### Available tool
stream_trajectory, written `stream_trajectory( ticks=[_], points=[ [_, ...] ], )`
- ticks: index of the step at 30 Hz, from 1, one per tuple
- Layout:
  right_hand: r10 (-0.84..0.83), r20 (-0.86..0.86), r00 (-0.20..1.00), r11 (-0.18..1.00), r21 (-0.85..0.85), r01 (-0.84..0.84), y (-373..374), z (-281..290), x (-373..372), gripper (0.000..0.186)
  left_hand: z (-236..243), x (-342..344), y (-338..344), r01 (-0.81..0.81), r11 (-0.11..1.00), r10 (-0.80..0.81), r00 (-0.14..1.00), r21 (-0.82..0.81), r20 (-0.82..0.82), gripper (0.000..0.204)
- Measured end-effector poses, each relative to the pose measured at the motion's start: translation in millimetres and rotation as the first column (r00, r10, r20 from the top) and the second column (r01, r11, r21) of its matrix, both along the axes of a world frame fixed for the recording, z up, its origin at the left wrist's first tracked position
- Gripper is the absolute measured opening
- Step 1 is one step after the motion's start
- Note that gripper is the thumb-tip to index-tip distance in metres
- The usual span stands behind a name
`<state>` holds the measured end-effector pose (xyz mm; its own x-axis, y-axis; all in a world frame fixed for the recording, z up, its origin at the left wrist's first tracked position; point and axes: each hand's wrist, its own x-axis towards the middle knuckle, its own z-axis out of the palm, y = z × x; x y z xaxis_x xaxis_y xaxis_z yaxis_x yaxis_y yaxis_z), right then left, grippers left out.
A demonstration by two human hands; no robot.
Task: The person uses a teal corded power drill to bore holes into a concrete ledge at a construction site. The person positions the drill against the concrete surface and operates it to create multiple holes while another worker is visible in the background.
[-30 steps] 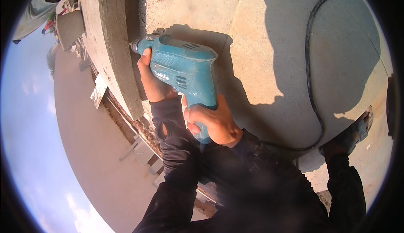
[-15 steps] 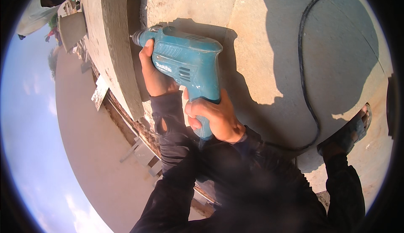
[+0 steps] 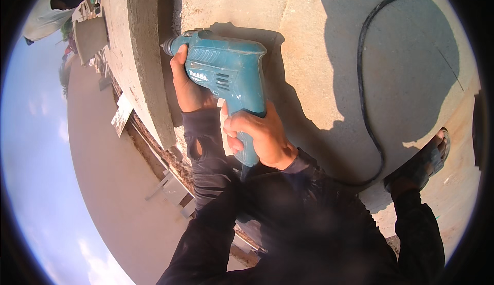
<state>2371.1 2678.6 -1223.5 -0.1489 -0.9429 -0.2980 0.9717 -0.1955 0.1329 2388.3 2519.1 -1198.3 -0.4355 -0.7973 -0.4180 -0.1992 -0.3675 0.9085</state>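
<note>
I hold a teal power drill [image 3: 226, 58] in both hands, its chuck [image 3: 169, 47] pointing left at a concrete ledge [image 3: 143, 53]. My left hand [image 3: 189, 90] is closed round the front of the drill's body, with the thumb up behind the chuck. Lower down, my right hand [image 3: 263, 140] wraps the handle; the trigger is hidden by its fingers. Any bit in the chuck is too small to make out, and I cannot tell whether the tip touches the ledge.
A black cable [image 3: 361, 74] curves over the concrete floor [image 3: 303, 74] on the right. Beside it is my sandalled foot [image 3: 435, 159]. At the far left, another person's clothing [image 3: 49, 20] shows near a grey block [image 3: 90, 37]. A pale wall [image 3: 113, 161] stands beyond the ledge.
The drill's rear end and my right hand have shifted slightly left and up. The cable's loop has slid a little left. Both hands keep their grip.
</note>
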Motion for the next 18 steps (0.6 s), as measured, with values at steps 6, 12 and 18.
stream_trajectory(
  ticks=[6, 12, 18],
  points=[
    [-0.002, -0.012, 1.000, 1.000, -0.004, 0.002, 7, 4, 5, 0.014, 7, -6, 17, 0.019, 1.000, -0.019, 1.000, 0.011, -0.018, 0.039],
    [0.019, 0.005, 1.000, 0.999, 0.025, -0.020, 4, 4, -9, 0.015, 1, -4, 4, 0.039, 0.997, -0.035, 0.997, 0.060, -0.064, 0.039],
    [0.006, -0.052, 0.999, 0.998, 0.061, -0.003, 4, 10, -9, 0.017, 5, -8, 10, 0.036, 0.996, -0.026, 0.994, 0.086, -0.109, 0.038]
  ],
)
